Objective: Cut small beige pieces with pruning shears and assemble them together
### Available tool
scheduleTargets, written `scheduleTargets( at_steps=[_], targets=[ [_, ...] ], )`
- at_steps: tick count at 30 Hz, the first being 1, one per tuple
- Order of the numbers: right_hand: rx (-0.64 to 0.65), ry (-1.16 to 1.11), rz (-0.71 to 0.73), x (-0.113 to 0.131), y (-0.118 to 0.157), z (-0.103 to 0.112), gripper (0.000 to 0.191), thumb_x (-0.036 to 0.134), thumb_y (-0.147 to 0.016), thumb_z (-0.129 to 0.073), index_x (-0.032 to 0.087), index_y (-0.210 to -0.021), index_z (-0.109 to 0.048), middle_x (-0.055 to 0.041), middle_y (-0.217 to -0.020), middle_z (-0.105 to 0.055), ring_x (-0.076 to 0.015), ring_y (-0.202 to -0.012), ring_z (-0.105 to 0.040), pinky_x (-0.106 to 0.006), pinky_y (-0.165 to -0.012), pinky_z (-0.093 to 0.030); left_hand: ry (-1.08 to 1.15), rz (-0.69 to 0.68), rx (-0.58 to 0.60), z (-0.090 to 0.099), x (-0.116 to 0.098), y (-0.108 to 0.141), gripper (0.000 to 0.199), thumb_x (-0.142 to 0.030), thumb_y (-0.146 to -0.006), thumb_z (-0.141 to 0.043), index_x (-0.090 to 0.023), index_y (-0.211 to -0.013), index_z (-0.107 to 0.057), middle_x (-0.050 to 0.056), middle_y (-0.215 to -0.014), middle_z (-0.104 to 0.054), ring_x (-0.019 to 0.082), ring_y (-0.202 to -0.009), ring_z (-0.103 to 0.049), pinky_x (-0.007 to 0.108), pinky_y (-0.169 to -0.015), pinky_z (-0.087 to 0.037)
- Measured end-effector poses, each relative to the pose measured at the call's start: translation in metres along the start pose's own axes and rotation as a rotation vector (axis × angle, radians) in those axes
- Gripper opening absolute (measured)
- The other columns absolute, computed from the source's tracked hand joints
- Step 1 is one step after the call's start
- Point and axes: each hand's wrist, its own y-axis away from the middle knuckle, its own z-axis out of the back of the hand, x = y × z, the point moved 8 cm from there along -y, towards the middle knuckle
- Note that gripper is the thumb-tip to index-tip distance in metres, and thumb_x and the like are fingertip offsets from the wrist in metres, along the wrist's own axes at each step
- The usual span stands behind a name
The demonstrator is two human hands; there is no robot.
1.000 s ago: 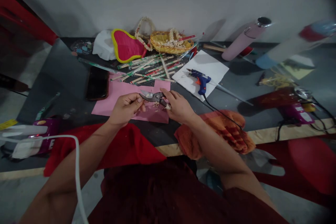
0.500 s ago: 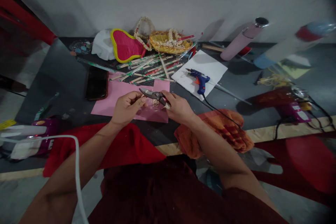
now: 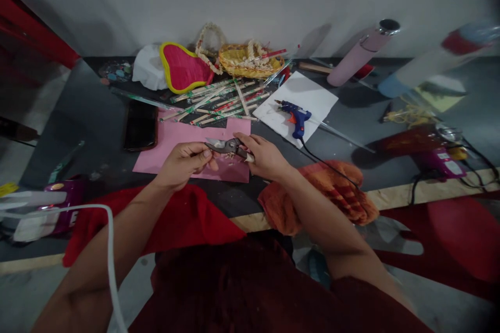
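My right hand (image 3: 263, 155) is wrapped round the handles of a pair of pruning shears (image 3: 230, 146). Their blades point left and stand parted. Fingers pinched together, my left hand (image 3: 185, 164) is close to the blade tips; whatever it pinches is too small to make out. Below both hands lies a pink sheet of paper (image 3: 167, 153), with small pale cut pieces (image 3: 229, 156) on it, partly covered by the shears. Behind the paper is a pile of wrapped wooden chopsticks (image 3: 219, 99).
A blue glue gun (image 3: 297, 117) rests on a white board (image 3: 320, 93), its cord trailing past an orange towel (image 3: 332, 192). A phone (image 3: 140, 125) lies left. Along the wall stand a yellow basket (image 3: 234, 65), a red heart-shaped piece (image 3: 183, 67) and a pink flask (image 3: 357, 60).
The shears' blades have parted wider and tilted. My left hand has lowered slightly, and the thin pale piece seen at its fingertips no longer shows clearly.
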Motion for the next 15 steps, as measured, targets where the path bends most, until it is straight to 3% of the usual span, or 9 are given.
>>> scheduleTargets(
  at_steps=[5, 8, 15],
  targets=[
    [0.015, 0.046, -0.072, 0.004, 0.003, -0.001, 0.051, 0.022, -0.084, -0.047, 0.021, -0.134, -0.040, -0.0094, -0.109, -0.062, -0.0237, -0.096, -0.059, -0.032, -0.080, -0.045, 0.067, 0.034, -0.049, 0.003, 0.001, -0.001, 0.026, -0.035, -0.073, -0.070, -0.011, -0.081, -0.068, 0.005, -0.058, -0.064, 0.001, -0.037, -0.026, 0.016, -0.038, -0.016],
    [0.038, 0.085, -0.123, 0.002, 0.004, -0.003, 0.048, 0.023, -0.086, -0.045, 0.021, -0.133, -0.040, -0.0092, -0.108, -0.063, -0.0235, -0.093, -0.060, -0.031, -0.077, -0.045, -0.010, 0.005, -0.102, 0.005, 0.001, -0.001, 0.025, -0.036, -0.078, -0.065, -0.011, -0.083, -0.067, 0.005, -0.061, -0.065, 0.001, -0.037, -0.027, 0.016, -0.037, -0.018],
    [-0.011, 0.063, -0.195, -0.004, 0.003, -0.001, 0.049, 0.025, -0.086, -0.045, 0.021, -0.135, -0.038, -0.0105, -0.115, -0.061, -0.0242, -0.101, -0.058, -0.034, -0.085, -0.045, -0.378, -0.150, -0.311, 0.013, -0.016, 0.001, 0.024, -0.031, -0.078, -0.062, -0.013, -0.093, -0.067, 0.004, -0.077, -0.070, 0.006, -0.050, -0.048, 0.017, -0.048, -0.040]
  ],
)
